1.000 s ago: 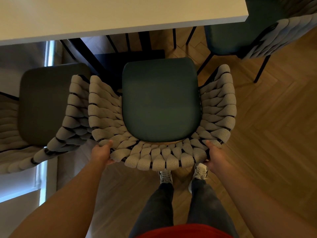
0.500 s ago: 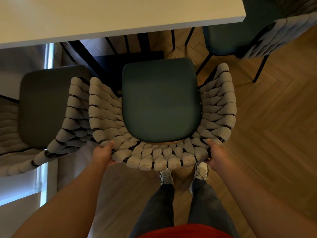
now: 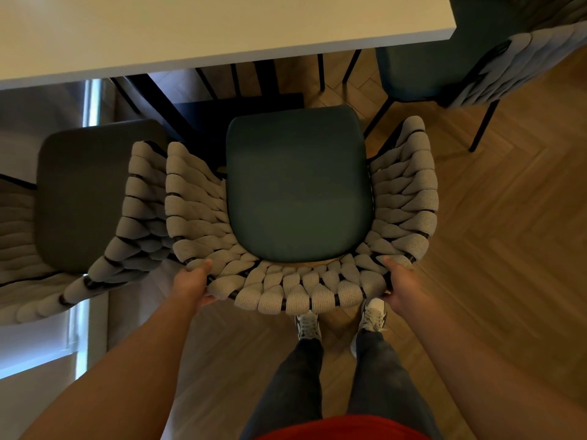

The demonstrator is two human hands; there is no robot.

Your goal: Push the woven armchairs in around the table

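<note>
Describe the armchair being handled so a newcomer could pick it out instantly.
Start at the long pale table across the top. Three woven armchairs stand along its near edge; take the middle armchair, its green seat wholly out from under the tabletop. Unlike its neighbours, the left hand and right hand grip its woven backrest.

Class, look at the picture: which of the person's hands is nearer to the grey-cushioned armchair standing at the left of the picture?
Left. The left hand grips the rear left corner of the green-cushioned armchair, right beside the grey-cushioned armchair. The right hand grips the opposite rear corner, a whole backrest farther away.
</note>
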